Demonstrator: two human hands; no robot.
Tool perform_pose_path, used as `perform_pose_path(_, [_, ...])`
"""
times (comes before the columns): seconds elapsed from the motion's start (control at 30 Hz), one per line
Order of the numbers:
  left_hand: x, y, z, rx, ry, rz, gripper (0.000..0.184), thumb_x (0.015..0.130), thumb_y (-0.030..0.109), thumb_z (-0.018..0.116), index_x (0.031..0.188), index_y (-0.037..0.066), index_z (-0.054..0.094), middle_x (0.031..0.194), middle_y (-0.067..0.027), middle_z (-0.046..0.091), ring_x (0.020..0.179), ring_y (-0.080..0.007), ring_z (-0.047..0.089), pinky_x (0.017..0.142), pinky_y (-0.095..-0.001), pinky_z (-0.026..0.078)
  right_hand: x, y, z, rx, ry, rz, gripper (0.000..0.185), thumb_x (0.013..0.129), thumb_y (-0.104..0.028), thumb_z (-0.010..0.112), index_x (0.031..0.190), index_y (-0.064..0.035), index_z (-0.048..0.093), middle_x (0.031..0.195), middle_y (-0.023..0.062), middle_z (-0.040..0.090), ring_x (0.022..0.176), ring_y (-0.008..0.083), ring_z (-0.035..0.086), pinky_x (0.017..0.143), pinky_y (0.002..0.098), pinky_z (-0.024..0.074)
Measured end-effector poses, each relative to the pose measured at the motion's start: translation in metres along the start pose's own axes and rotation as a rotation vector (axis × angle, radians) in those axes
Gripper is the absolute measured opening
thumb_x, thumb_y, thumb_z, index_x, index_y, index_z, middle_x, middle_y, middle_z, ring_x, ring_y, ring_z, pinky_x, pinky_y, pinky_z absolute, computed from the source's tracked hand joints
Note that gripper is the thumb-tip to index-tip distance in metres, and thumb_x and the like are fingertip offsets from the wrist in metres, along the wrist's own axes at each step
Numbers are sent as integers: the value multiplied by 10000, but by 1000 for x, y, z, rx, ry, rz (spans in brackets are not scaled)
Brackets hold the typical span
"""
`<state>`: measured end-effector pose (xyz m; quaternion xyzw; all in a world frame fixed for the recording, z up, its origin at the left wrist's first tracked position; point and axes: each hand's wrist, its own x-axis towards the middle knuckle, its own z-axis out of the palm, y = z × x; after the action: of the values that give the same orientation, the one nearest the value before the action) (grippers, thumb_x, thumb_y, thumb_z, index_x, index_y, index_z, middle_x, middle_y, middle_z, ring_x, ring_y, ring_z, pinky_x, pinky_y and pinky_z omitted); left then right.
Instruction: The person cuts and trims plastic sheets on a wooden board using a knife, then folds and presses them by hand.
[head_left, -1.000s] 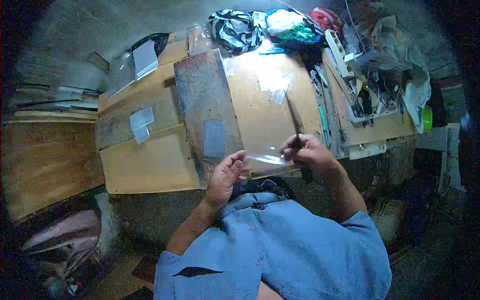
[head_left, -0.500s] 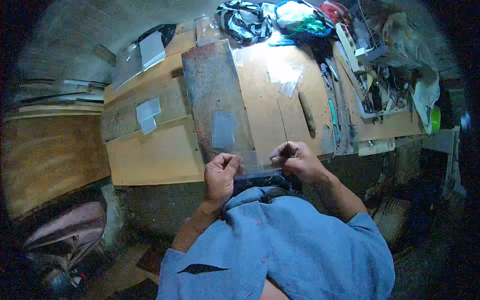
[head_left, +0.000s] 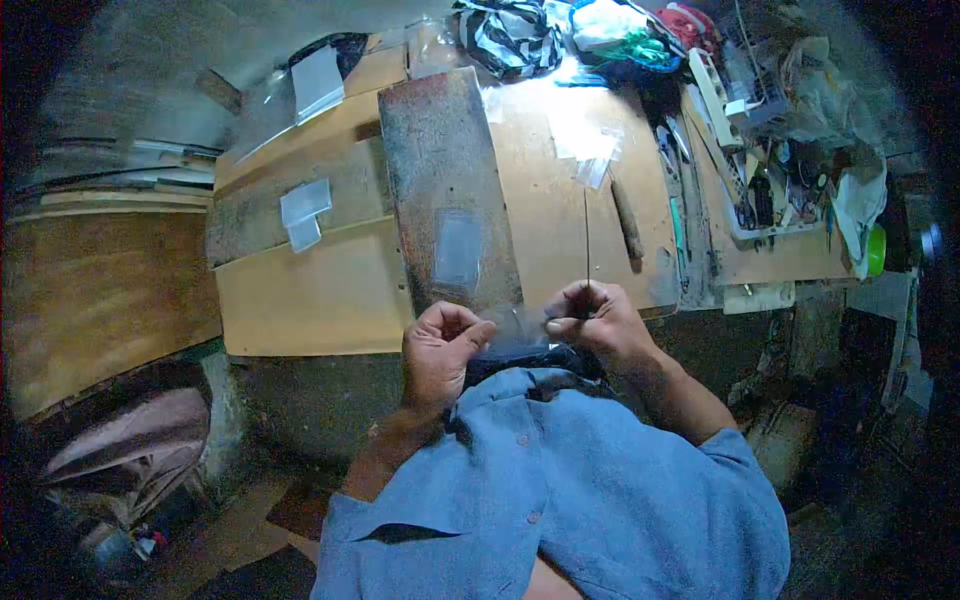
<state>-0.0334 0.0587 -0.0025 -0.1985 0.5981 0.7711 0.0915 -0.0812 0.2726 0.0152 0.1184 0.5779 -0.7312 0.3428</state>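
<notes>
A: Where is the clear, thin plastic sheet?

B: Low in the centre of the frame, stretched between the left hand and the right hand, just in front of the blue shirt.

A: How does the left hand hold it?

B: Fingers curled in, thumb against the index finger, pinching the sheet's left edge.

A: And the right?

B: It is closed too, gripping a thin dark rod that points up the frame. The sheet's other side reaches its thumb tip; I cannot tell how firmly that edge is gripped.

A: What lies above the hands?

B: The tan wooden table. Left of centre, a long, dark, speckled board lies across it, bearing a flat rectangular clear plastic piece near its lower end, just above the left hand.

A: Anything near the rod?

B: A brown stick-like tool lies just right of it, and small clear plastic pieces lie by its upper end.
</notes>
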Motion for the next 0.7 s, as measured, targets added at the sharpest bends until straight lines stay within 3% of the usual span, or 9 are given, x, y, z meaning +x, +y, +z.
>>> perform_pose_path(0.17, [-2, 5, 0, 39, -13, 27, 154, 790, 126, 710, 797, 37, 586, 702, -31, 601, 578, -102, 552, 553, -240, 474, 4, 7, -1, -57, -7, -14, 140, 809, -111, 672, 866, -10, 594, 767, 31, 614, 705, 100, 568, 633, 248, 475])
perform_pose_path(0.33, [-2, 3, -2, -204, -32, -69, 137, 840, 137, 662, 843, 28, 577, 728, -16, 606, 617, -79, 553, 588, -217, 470, 5, 10, 0, -79, 13, -29, 170, 843, -166, 645, 883, -8, 598, 782, 31, 620, 706, 99, 564, 642, 243, 469])
perform_pose_path(0.5, [-4, 17, 4, -79, -33, -125, 128, 843, 133, 657, 834, 19, 599, 728, -33, 620, 618, -87, 563, 585, -225, 478, 9, 10, 2, 35, -52, -57, 183, 863, -156, 620, 951, 1, 596, 809, 45, 628, 736, 109, 581, 675, 258, 480])
perform_pose_path(0.7, [-2, 6, -10, -12, -1, -73, 173, 840, 172, 664, 802, 15, 601, 707, -43, 620, 599, -90, 561, 556, -234, 480, 18, 22, -2, 3, 14, -157, 163, 870, -153, 610, 911, 2, 579, 804, 55, 631, 720, 109, 585, 658, 257, 484])
